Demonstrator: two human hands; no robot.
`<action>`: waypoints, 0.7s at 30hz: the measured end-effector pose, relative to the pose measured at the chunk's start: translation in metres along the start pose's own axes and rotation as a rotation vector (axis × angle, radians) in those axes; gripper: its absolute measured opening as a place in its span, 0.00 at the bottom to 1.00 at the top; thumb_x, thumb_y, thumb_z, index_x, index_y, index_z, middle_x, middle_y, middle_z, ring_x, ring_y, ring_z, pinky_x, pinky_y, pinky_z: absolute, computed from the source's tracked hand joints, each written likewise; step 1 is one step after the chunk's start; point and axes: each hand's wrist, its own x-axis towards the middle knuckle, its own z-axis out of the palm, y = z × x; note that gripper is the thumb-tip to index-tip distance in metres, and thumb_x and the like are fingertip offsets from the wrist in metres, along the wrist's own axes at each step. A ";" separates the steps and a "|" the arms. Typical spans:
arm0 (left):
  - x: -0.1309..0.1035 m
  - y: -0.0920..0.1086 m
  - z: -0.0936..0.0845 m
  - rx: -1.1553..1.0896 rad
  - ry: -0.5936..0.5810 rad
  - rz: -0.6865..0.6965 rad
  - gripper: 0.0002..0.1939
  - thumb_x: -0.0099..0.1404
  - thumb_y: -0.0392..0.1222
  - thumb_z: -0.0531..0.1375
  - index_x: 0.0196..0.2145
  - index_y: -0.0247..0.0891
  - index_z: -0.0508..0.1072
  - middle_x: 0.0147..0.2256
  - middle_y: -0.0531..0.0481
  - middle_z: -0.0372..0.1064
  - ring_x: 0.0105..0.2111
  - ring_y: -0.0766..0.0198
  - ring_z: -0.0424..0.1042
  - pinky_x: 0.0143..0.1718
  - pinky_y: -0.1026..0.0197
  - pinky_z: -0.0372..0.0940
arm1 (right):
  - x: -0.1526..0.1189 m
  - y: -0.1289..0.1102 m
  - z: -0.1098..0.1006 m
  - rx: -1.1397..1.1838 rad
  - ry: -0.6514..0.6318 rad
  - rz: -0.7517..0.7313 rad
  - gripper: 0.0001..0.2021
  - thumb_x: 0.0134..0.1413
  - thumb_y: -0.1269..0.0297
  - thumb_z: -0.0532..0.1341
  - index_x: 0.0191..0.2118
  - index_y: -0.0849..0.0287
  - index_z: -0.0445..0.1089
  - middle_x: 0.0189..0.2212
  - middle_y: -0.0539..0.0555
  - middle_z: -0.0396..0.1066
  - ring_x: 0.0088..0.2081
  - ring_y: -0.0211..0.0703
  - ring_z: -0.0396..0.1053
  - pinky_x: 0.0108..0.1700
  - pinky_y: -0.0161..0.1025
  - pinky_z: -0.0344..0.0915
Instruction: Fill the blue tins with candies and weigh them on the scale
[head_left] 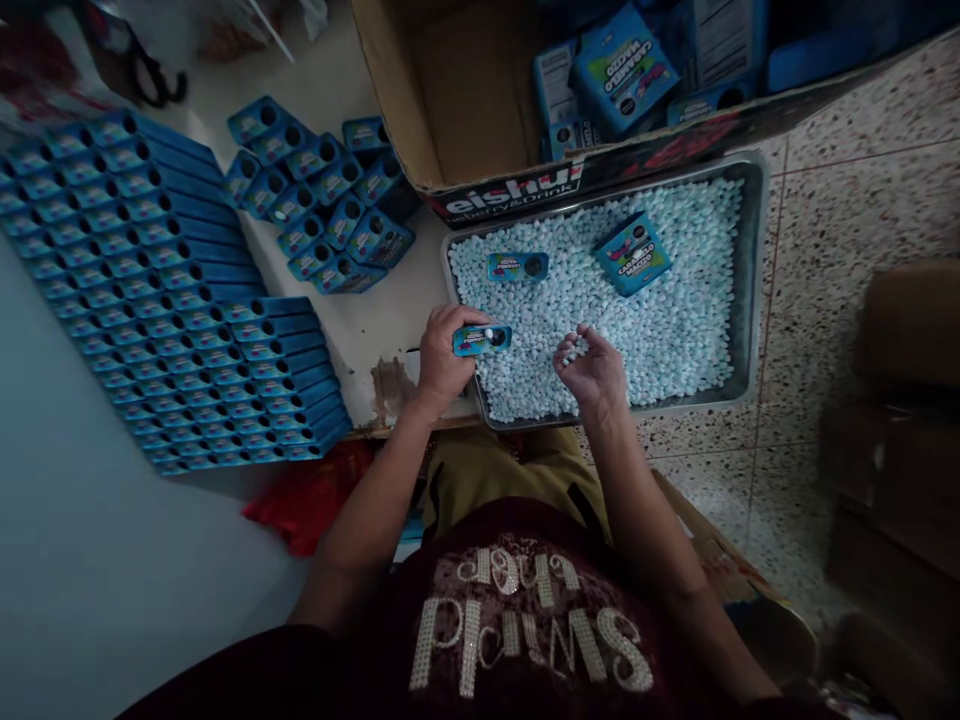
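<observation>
My left hand (444, 358) grips a small blue box (469, 341) at the tray's left edge; the box's round hole faces up, with a pale candy at it. My right hand (592, 368), palm up and fingers curled, holds several pale candies (575, 347) over the metal tray (756, 290). Pale blue and white candies (690, 340) fill the tray. On them lie another small box with a round hole (517, 267) and a wider blue box (634, 255).
Blue boxes stand in a tall stack (187, 300) at the left. A loose pile of them (322, 195) lies nearer the middle. An open cardboard carton (480, 190) with more blue boxes borders the tray's far side. A red bag (307, 500) hangs low left.
</observation>
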 end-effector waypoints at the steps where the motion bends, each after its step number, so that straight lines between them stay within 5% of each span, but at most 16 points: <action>1: -0.001 -0.005 0.000 -0.025 -0.002 -0.024 0.16 0.60 0.26 0.65 0.42 0.44 0.81 0.44 0.48 0.82 0.50 0.52 0.80 0.58 0.50 0.73 | 0.001 0.003 0.000 -0.002 -0.008 -0.002 0.04 0.68 0.69 0.62 0.38 0.55 0.70 0.26 0.47 0.72 0.24 0.33 0.71 0.27 0.28 0.72; 6: 0.000 -0.026 0.012 -0.284 -0.083 -0.160 0.19 0.57 0.37 0.75 0.46 0.43 0.79 0.49 0.47 0.83 0.51 0.52 0.83 0.55 0.51 0.76 | 0.006 0.009 -0.003 0.001 -0.026 0.026 0.03 0.68 0.69 0.62 0.39 0.56 0.71 0.27 0.48 0.73 0.27 0.33 0.72 0.28 0.28 0.73; 10: 0.010 -0.006 0.021 -0.132 -0.177 0.037 0.12 0.63 0.30 0.68 0.41 0.46 0.81 0.45 0.50 0.84 0.53 0.52 0.81 0.69 0.43 0.68 | 0.011 0.000 -0.009 0.021 -0.003 -0.028 0.03 0.69 0.69 0.61 0.40 0.56 0.71 0.27 0.47 0.73 0.27 0.33 0.72 0.29 0.28 0.74; 13: 0.018 0.007 0.020 -0.071 -0.121 0.032 0.13 0.63 0.28 0.66 0.40 0.46 0.81 0.43 0.50 0.83 0.52 0.51 0.81 0.65 0.44 0.70 | 0.013 -0.005 -0.011 0.014 -0.003 -0.084 0.03 0.66 0.70 0.64 0.40 0.55 0.71 0.27 0.45 0.72 0.27 0.31 0.72 0.29 0.26 0.74; 17: 0.025 -0.001 0.018 -0.291 -0.195 -0.101 0.13 0.61 0.38 0.74 0.43 0.44 0.79 0.47 0.47 0.83 0.52 0.52 0.82 0.58 0.49 0.75 | 0.012 -0.004 -0.008 -0.024 -0.061 -0.122 0.06 0.62 0.69 0.69 0.39 0.55 0.71 0.27 0.45 0.73 0.27 0.31 0.73 0.29 0.26 0.74; 21: 0.025 -0.013 0.023 -0.599 -0.222 -0.071 0.24 0.57 0.53 0.80 0.44 0.44 0.76 0.50 0.46 0.82 0.58 0.50 0.81 0.65 0.45 0.72 | 0.010 -0.007 -0.010 -0.010 -0.064 -0.132 0.02 0.65 0.69 0.66 0.40 0.57 0.73 0.29 0.48 0.75 0.30 0.33 0.76 0.31 0.27 0.76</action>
